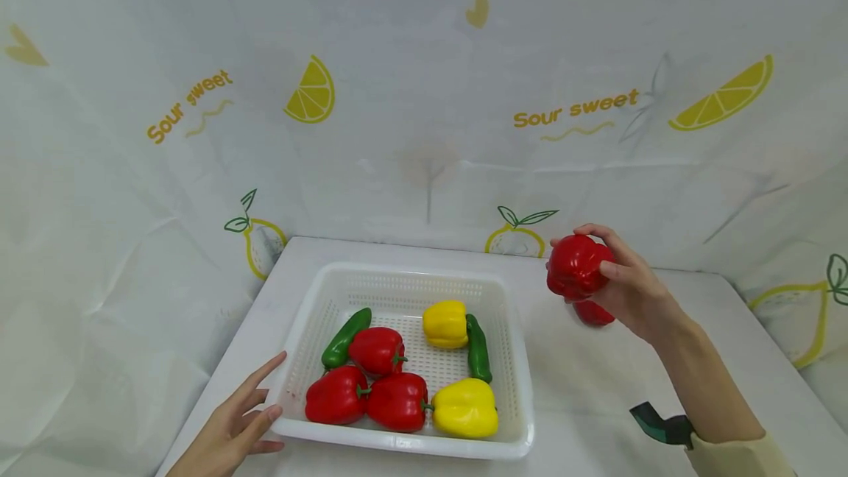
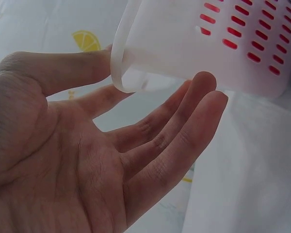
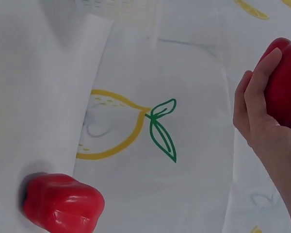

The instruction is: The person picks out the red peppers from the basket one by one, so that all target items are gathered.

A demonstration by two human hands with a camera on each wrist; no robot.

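My right hand (image 1: 632, 289) grips a red bell pepper (image 1: 578, 267) above the table, right of the basket; the right wrist view also shows fingers curled round it. Below it, another red bell pepper (image 3: 63, 203) lies on the table. At the left rim of the white plastic basket (image 1: 397, 442) is my left hand (image 1: 232, 425), its fingers spread and loosely bent. In the left wrist view the thumb touches the basket's rim, and the other fingers reach beneath its wall. Inside the basket lie several red bell peppers (image 1: 336, 396), two yellow bell peppers (image 1: 465, 408) and two green peppers (image 1: 478, 348).
The basket stands on a white table (image 1: 576, 389) backed by a white cloth (image 1: 411, 109) printed with lemons and lettering. A dark green strap (image 1: 662, 427) sits at the right wrist, beside a pale sleeve (image 1: 735, 456).
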